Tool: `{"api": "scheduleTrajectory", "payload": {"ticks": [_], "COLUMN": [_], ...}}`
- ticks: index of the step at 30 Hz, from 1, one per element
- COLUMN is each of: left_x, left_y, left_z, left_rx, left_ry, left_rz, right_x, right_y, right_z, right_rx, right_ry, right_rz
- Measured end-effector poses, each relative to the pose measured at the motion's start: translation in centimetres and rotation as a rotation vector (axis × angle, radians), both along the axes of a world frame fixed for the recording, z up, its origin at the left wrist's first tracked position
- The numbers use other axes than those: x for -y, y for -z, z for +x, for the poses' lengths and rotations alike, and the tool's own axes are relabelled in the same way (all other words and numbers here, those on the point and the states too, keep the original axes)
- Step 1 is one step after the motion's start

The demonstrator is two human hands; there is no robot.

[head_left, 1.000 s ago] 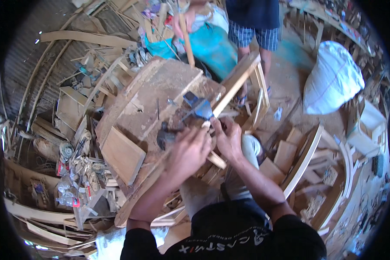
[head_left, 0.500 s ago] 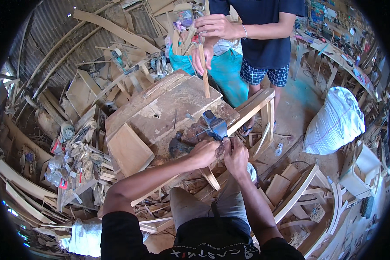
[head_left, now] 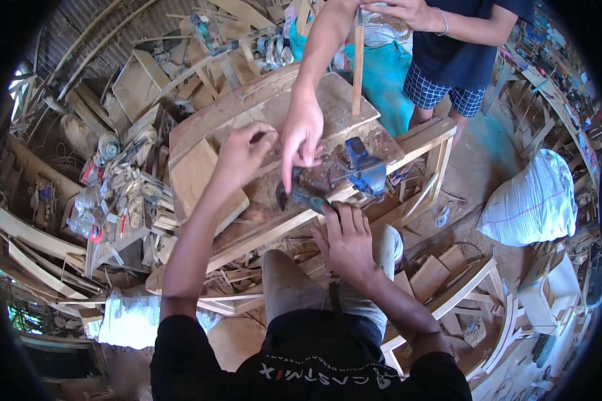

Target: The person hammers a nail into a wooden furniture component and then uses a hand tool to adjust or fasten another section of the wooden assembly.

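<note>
My left hand (head_left: 242, 154) is raised over the bench, its thumb and fingers curled together in a pinch; whatever sits between them is too small to make out. Close to the near edge, my right hand (head_left: 348, 244) has its fingers round the handle end of a hammer (head_left: 304, 195). The hammer's dark head points left, over the bench top. Just above it hangs a co-worker's hand (head_left: 302, 130), fingers pointing down. A blue vise (head_left: 366, 170) stands on the bench to the right of the hammer.
The worn wooden bench (head_left: 328, 97) carries a pale wooden panel (head_left: 197, 177) at its left. The co-worker's other hand (head_left: 408, 12) is by an upright wooden strip (head_left: 358, 70). Scrap wood lies at left; a white sack (head_left: 532, 200) and curved wooden frames (head_left: 461, 294) are at right.
My left hand has left the vise and moved left and up. My right hand has moved down and left from the vise to the hammer. One co-worker's hand has reached in above the hammer.
</note>
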State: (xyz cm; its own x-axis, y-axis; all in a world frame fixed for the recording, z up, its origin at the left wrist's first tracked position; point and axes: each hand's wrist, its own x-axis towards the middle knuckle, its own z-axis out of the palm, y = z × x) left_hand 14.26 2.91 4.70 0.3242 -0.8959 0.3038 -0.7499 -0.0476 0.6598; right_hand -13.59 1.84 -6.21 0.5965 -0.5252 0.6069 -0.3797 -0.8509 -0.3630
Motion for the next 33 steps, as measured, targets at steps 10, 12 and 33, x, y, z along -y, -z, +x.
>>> {"api": "scheduleTrajectory", "payload": {"ticks": [10, 12, 33], "left_x": [9.3, 10.6, 0.4], "left_y": [7.1, 7.0, 8.2], "left_z": [5.1, 5.8, 6.6], "left_rx": [0.297, 0.235, 0.143], "left_ry": [-0.034, -0.014, 0.037], "left_rz": [0.332, 0.469, -0.100], "right_x": [0.9, 0.1, -4.5], "right_y": [2.2, 1.9, 16.2], "right_z": [0.6, -0.2, -11.0], "right_rx": [0.113, 0.180, 0.256], "right_ry": [-0.033, -0.029, 0.247], "right_rz": [0.056, -0.017, 0.778]}}
